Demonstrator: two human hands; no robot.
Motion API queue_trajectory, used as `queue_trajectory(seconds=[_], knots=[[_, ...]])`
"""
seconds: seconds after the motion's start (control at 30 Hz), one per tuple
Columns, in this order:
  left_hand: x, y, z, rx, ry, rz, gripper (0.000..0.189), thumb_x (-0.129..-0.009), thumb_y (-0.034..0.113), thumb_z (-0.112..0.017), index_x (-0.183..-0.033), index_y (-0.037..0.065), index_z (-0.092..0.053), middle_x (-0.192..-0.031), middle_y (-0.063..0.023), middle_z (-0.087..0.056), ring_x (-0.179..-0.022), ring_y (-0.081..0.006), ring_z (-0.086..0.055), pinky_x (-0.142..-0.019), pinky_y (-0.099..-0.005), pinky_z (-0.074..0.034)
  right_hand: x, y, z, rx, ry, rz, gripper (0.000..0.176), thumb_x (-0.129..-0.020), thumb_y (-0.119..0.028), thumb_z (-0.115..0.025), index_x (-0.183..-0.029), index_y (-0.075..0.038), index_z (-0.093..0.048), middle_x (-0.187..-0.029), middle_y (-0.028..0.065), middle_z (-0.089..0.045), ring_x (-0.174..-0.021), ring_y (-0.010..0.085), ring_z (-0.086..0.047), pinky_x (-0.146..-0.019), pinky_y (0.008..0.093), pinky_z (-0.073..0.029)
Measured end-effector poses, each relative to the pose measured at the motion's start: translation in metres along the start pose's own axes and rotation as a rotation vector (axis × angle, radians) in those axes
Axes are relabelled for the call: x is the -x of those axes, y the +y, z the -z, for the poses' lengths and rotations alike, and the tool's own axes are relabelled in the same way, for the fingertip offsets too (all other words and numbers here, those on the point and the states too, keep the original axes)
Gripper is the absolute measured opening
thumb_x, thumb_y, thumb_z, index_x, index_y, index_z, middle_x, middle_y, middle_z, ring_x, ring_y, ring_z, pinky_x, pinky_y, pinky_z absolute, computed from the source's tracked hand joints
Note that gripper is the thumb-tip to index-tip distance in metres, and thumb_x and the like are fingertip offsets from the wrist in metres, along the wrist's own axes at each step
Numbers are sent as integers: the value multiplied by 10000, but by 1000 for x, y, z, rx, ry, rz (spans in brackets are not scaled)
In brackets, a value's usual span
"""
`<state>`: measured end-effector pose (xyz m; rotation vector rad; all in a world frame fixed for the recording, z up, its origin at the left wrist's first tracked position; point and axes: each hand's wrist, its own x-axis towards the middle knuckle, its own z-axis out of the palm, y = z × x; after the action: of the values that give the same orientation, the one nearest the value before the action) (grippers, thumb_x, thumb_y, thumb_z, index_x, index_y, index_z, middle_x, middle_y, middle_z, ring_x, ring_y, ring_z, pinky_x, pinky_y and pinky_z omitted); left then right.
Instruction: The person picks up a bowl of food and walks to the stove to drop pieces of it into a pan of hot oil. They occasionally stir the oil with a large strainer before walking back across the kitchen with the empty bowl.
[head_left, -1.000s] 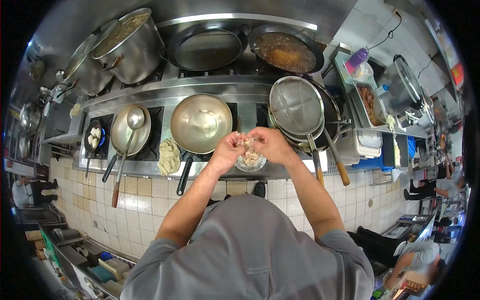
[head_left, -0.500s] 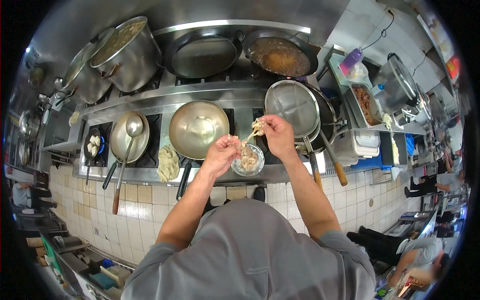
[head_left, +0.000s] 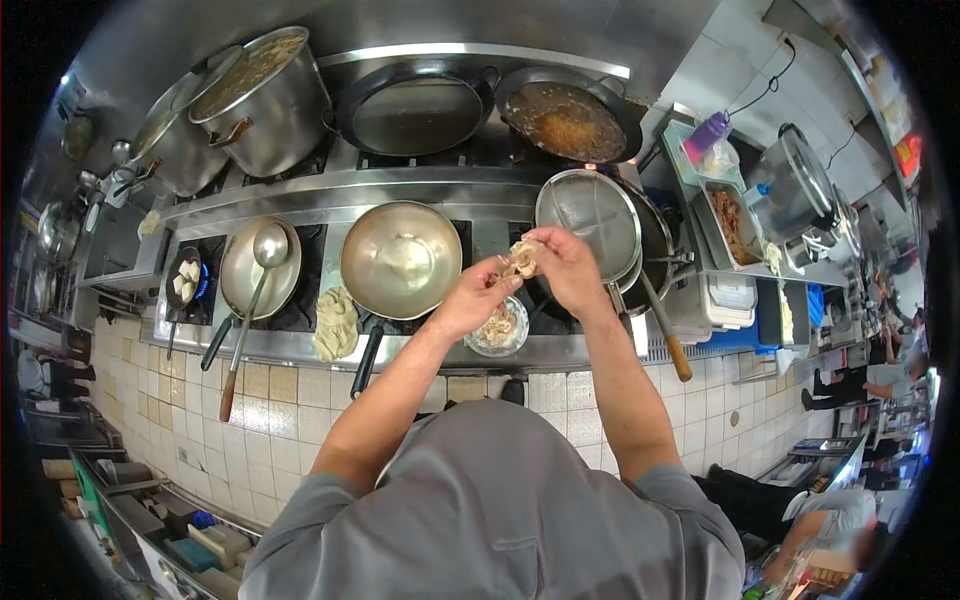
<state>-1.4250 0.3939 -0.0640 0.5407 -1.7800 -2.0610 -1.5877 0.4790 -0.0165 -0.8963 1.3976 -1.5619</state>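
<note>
Both my hands are above the front of the stove, their fingertips nearly meeting. A pale, wet piece of what looks like raw coated meat (head_left: 523,259) is pinched in my right hand (head_left: 566,272). My left hand (head_left: 482,297) has its fingers closed on the lower left end of that same piece. Just below them stands a small clear bowl (head_left: 497,349) with more pale meat pieces inside. Left of my hands sits a wide metal pan (head_left: 385,270) with a shiny, bare inside and a black handle. To the right rests a round strainer (head_left: 577,215) with a wooden handle.
Behind are a dark wok with brown liquid (head_left: 568,122), another dark wok (head_left: 420,112) and a large stockpot (head_left: 262,110). At left, a small pan with white cubes (head_left: 187,275) stands over a blue flame, beside a ladle (head_left: 270,246) in a pan. A folded cloth (head_left: 337,324) lies on the front edge.
My hands have come closer together; the strip of meat stretched between them is now bunched at my fingertips. My left hand moved right and up from above the bowl.
</note>
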Motion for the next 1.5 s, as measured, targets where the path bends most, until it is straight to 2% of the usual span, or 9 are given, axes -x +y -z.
queue_trajectory(seconds=[0.33,0.47,0.67,1.07,1.2,1.23,1.4,1.47,1.5], knots=[[12,-1,2,-250,16,-88,238,-1049,173,-476,-905,12,-578,-749,-11,-543,-683,-89,-510,-630,-290,-452,5,15,4,648,233,298,208,-910,13,-574,-1060,-31,-711,-989,162,-723,-830,245,-709,-771,324,-539],[24,-2,-3,-310,33,-166,217,-1046,179,-494,-971,18,-618,-810,-15,-570,-741,-106,-541,-684,-278,-463,-15,25,29,583,428,258,183,-935,0,-567,-1013,-34,-730,-955,108,-737,-782,170,-688,-693,286,-535],[35,-14,15,-352,84,-128,225,-1045,124,-464,-1100,-24,-623,-893,-47,-619,-766,-118,-555,-711,-285,-488,-30,-3,78,87,321,89,161,-987,-75,-577,-1128,-38,-646,-981,53,-712,-808,109,-653,-662,241,-519],[31,-17,22,210,150,10,476,-968,-88,-422,-1421,56,-439,-1292,-107,-570,-950,-127,-570,-822,-316,-548,-48,-17,98,-388,114,-23,262,-835,138,-518,-1084,111,-594,-1150,212,-641,-1024,280,-651,-947,406,-562],[30,-24,33,445,132,74,344,-952,-59,-496,-1261,80,-553,-1202,-83,-621,-943,-146,-622,-823,-320,-551,-67,5,96,-305,104,-50,239,-891,28,-633,-1129,38,-615,-1050,114,-696,-876,191,-691,-656,291,-542],[31,-23,35,521,99,53,208,-971,-6,-533,-1148,98,-569,-1098,-59,-638,-901,-154,-642,-775,-310,-556,-71,5,88,-185,186,-59,165,-924,-81,-663,-1081,-33,-644,-984,54,-714,-795,150,-692,-540,237,-444],[42,-18,48,673,68,101,89,-1021,160,-565,-1090,106,-546,-929,-10,-591,-826,-146,-633,-730,-317,-557,-116,11,112,-314,231,-67,171,-970,-147,-592,-1073,-15,-623,-948,72,-710,-793,178,-693,-549,245,-462],[47,-18,52,735,110,137,115,-1037,210,-542,-1086,107,-540,-891,-8,-574,-816,-144,-632,-712,-308,-554,-146,16,128,-420,170,40,190,-944,-75,-594,-1102,30,-602,-934,107,-698,-811,212,-695,-617,286,-527],[48,-17,51,706,189,166,236,-1040,337,-524,-998,106,-542,-829,-13,-559,-762,-168,-597,-660,-309,-523,-154,10,128,-395,358,45,166,-887,18,-618,-1048,57,-624,-919,124,-685,-822,228,-689,-697,324,-562]])
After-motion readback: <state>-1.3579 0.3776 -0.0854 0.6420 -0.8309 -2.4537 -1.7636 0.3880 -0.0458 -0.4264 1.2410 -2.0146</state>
